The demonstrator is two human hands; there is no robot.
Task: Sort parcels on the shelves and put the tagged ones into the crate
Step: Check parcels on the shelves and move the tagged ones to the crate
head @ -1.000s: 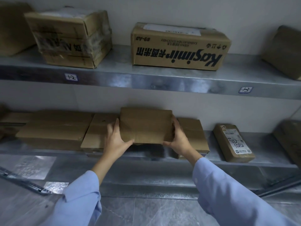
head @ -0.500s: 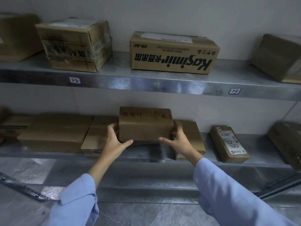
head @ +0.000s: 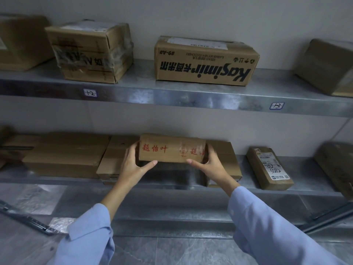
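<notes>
Steel shelving (head: 172, 98) fills the wall (head: 191, 16), and over the lower shelf (head: 303, 165) my left grip (head: 133, 165) and right grip (head: 210, 167) clasp the red-lettered parcel (head: 172, 150) by its ends, so I should keep thumbs underneath and turn it slowly, hunting a tag.

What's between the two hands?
A carton with red characters, gripped at its ends by the left hand and right hand; head view.

Count: two grey metal shelves, upper shelf (head: 172, 96) and lower shelf (head: 303, 165). Two small white handwritten labels (head: 90, 92) (head: 277, 105) on the upper shelf's front edge. Ten brown cardboard boxes (head: 21, 41) (head: 89, 52) (head: 206, 62) (head: 324, 67) (head: 66, 153) (head: 116, 155) (head: 172, 148) (head: 223, 159) (head: 269, 167) (head: 338, 165): four at the upper level, six at the lower. Far-left items indistinct.
</notes>
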